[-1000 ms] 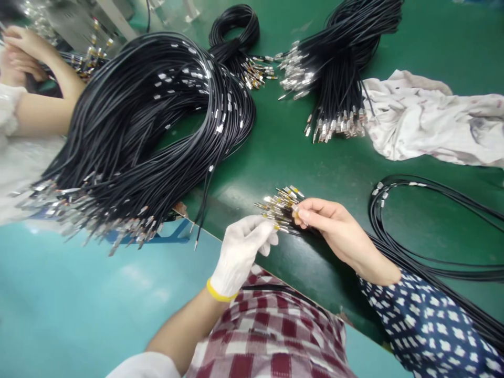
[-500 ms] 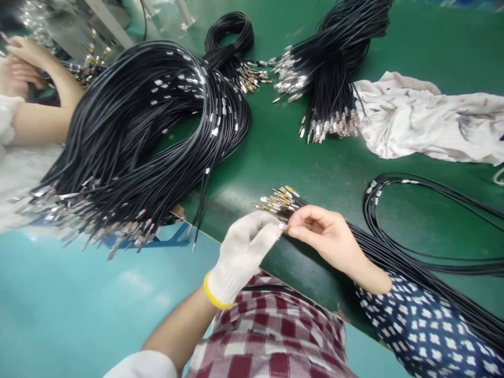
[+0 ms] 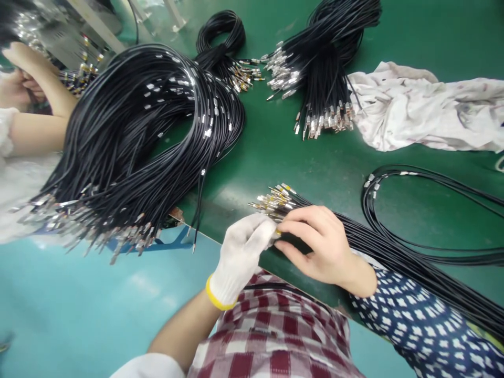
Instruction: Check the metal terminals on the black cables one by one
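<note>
My left hand (image 3: 244, 252), in a white knit glove with a yellow cuff, is closed in a pinch on a cable end. A small yellowish tip (image 3: 278, 231) shows at its fingertips; the rest of that end is hidden. My right hand (image 3: 317, 244) is bare, its thumb lowered away from the other fingers, and the index fingertip meets the yellowish tip. Just behind both hands lies a bundle of black cables (image 3: 366, 236) with silver and yellow metal ends (image 3: 275, 199), running off to the lower right.
A large looped bundle of black cables (image 3: 129, 121) hangs over the table edge at left, beside a co-worker's arms (image 3: 39, 126). Further back on the green table (image 3: 260, 152) are a small coil (image 3: 220, 37), another bundle (image 3: 326, 68) and a white cloth (image 3: 425, 110). Looped cables (image 3: 368, 205) lie right.
My right thumb and fingers have parted from their pinch, and the hand has shifted slightly left and down. My left hand keeps its pinch. The view has shifted a little.
</note>
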`<move>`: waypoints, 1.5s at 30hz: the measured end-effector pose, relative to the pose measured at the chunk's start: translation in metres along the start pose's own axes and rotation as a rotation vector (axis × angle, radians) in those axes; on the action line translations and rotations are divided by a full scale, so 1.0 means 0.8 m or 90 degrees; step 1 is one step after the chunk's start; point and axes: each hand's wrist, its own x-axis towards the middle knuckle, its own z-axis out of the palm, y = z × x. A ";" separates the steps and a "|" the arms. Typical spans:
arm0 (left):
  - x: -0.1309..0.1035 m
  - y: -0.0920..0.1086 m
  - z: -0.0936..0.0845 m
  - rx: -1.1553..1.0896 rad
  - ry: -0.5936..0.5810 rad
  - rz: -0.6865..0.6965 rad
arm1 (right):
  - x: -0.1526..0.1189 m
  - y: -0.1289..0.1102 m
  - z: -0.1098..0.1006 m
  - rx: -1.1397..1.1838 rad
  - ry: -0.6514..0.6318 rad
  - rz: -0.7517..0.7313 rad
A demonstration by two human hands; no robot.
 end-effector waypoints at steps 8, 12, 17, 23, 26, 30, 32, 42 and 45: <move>-0.006 0.001 -0.003 0.059 -0.006 0.038 | 0.002 -0.005 0.002 -0.030 0.035 -0.007; -0.009 -0.002 0.000 0.113 0.004 0.094 | 0.001 -0.008 0.003 -0.007 0.040 0.006; -0.010 -0.012 0.002 0.183 0.036 0.214 | -0.003 -0.008 0.000 -0.078 0.059 -0.063; -0.007 -0.024 -0.004 0.196 0.026 0.275 | -0.001 -0.017 0.001 -0.020 0.061 0.047; -0.006 -0.026 -0.006 0.209 0.013 0.267 | 0.004 -0.023 0.003 0.077 0.030 0.145; -0.002 -0.024 -0.005 0.200 0.000 0.235 | 0.010 -0.022 0.004 0.242 -0.010 0.300; 0.000 -0.021 -0.004 0.179 -0.027 0.190 | 0.014 -0.018 0.004 0.375 -0.049 0.411; 0.004 -0.013 -0.004 0.096 -0.120 0.079 | 0.026 0.003 -0.005 0.763 -0.204 0.688; 0.005 -0.021 -0.006 0.173 -0.095 0.207 | 0.025 0.008 -0.005 0.778 -0.243 0.688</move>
